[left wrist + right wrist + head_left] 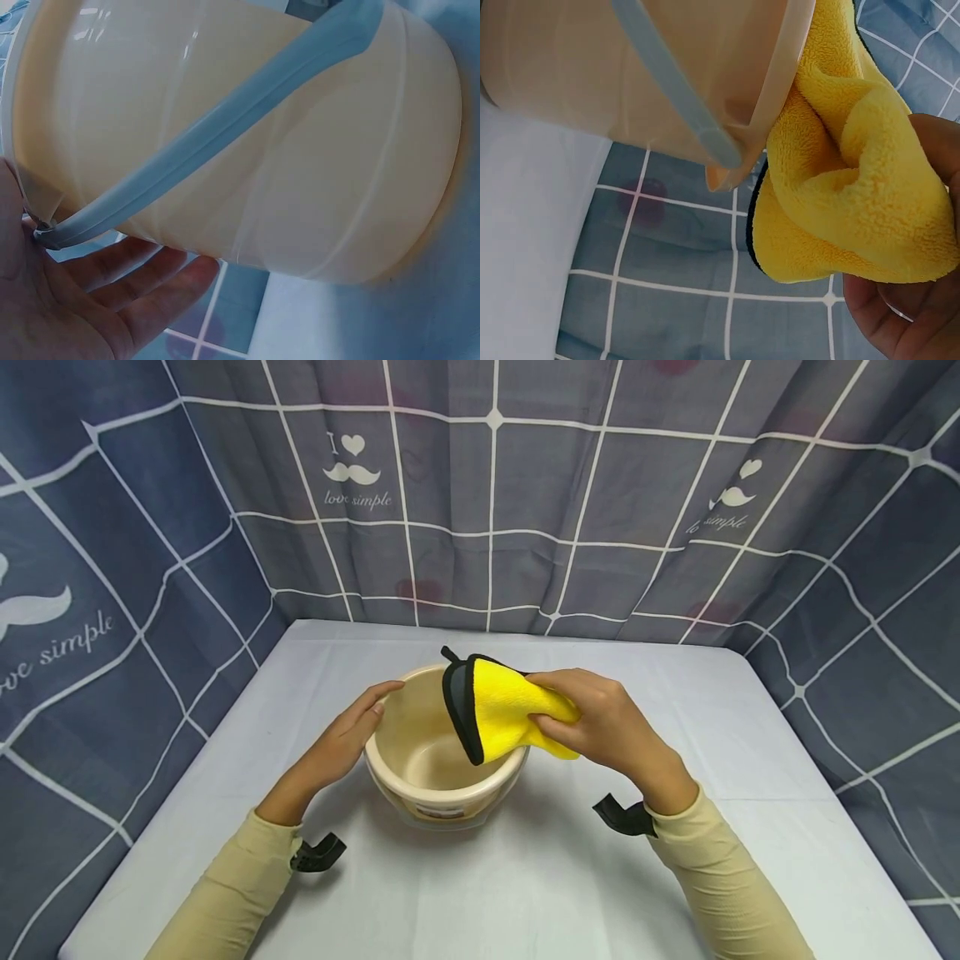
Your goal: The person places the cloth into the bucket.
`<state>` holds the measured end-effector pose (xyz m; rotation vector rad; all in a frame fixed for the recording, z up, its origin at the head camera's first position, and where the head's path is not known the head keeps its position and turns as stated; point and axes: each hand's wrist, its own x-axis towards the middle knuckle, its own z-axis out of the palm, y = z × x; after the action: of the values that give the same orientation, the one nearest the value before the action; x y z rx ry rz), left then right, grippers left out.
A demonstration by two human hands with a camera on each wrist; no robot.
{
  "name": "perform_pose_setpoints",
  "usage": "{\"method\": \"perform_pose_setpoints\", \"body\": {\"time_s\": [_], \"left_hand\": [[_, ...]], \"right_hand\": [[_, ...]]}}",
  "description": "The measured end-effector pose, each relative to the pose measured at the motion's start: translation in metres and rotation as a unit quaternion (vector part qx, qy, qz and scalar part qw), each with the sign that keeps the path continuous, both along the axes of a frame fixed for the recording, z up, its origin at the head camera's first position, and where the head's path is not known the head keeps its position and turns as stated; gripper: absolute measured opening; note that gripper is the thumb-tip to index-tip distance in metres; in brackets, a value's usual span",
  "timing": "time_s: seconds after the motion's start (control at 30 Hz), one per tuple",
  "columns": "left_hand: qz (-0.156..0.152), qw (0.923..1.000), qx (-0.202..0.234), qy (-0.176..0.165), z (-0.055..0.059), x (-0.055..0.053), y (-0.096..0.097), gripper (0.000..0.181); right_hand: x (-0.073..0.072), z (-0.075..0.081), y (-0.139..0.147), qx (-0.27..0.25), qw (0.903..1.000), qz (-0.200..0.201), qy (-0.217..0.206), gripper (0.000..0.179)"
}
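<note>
A cream plastic bucket [427,781] stands upright on the white table, its mouth facing up. At its left rim, my left hand [345,739] holds on, with the fingers [161,289] spread along the outside wall. The grey bucket handle [217,124] hangs down against the side. Between thumb and fingers, my right hand [600,718] pinches a yellow cloth [510,706] with a black border and a grey back. The cloth is bunched in the hand and overlaps the right part of the bucket's mouth in the head view. Part of it lies against the rim in the right wrist view.
The white table [465,893] reaches back to a blue-grey checked curtain [450,560], which also closes off both sides. Black straps [318,853] stick out from the sleeve cuffs at both wrists.
</note>
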<state>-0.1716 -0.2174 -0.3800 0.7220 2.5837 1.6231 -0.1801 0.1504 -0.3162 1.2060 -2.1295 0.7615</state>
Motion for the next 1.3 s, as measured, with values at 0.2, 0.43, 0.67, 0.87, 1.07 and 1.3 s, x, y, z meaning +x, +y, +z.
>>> {"method": "perform_pose_setpoints", "body": {"time_s": [0.2, 0.43, 0.67, 0.87, 1.07, 1.3], "left_hand": [[0.005, 0.9999, -0.006, -0.006, -0.001, 0.0, 0.0, 0.044], [0.002, 1.0, -0.003, -0.007, -0.001, -0.001, 0.0, 0.044], [0.0, 1.0, -0.006, -0.005, 0.0, -0.001, 0.0, 0.044], [0.001, 1.0, -0.004, -0.005, -0.001, 0.0, 0.0, 0.044], [0.001, 1.0, -0.003, -0.002, -0.002, -0.001, 0.0, 0.044], [-0.001, 1.0, -0.005, -0.005, -0.002, -0.001, -0.001, 0.044]], "right_hand": [[0.0, 0.003, -0.007, 0.009, 0.9999, 0.007, 0.006, 0.039], [0.0, 0.006, -0.015, 0.014, 0.9997, 0.012, 0.016, 0.039], [0.0, 0.007, -0.021, 0.02, 0.9996, 0.013, 0.016, 0.04], [0.0, 0.009, -0.026, 0.038, 0.9992, 0.008, 0.012, 0.038], [0.0, 0.011, -0.031, 0.055, 0.9985, 0.0, 0.005, 0.037], [0.001, 0.013, -0.037, 0.066, 0.9978, 0.0, 0.0, 0.036]]}}
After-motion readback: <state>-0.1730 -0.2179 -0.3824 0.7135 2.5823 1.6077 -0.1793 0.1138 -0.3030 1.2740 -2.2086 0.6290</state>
